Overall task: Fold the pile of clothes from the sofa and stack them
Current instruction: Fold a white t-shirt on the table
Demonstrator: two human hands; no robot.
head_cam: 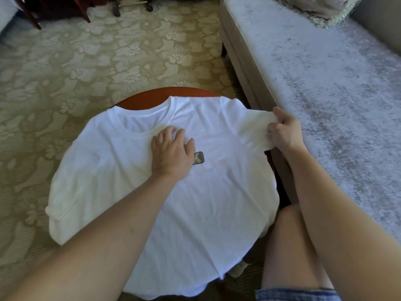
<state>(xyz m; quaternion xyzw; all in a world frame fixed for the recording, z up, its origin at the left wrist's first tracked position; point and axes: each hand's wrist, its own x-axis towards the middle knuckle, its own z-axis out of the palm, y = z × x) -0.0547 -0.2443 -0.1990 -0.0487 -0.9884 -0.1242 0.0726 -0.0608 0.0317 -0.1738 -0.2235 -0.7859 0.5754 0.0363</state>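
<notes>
Forearms [104,231] over white T-shirt [206,203] on round bench [152,98] | left hand [171,153] spread, pressing chest | right hand [284,133] pinching sleeve [249,131] | likely soft, light, limp: grip hems

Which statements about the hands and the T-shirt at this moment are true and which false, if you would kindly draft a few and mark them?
1. The white T-shirt lies spread out, front up, on the round table. True.
2. The left hand lifts the collar off the table. False: it rests on the chest of the shirt, beside the dark logo.
3. The right hand grips the sleeve nearest the sofa. True.
4. The shirt is already folded in half. False: it lies unfolded, with both sleeves out.
</notes>
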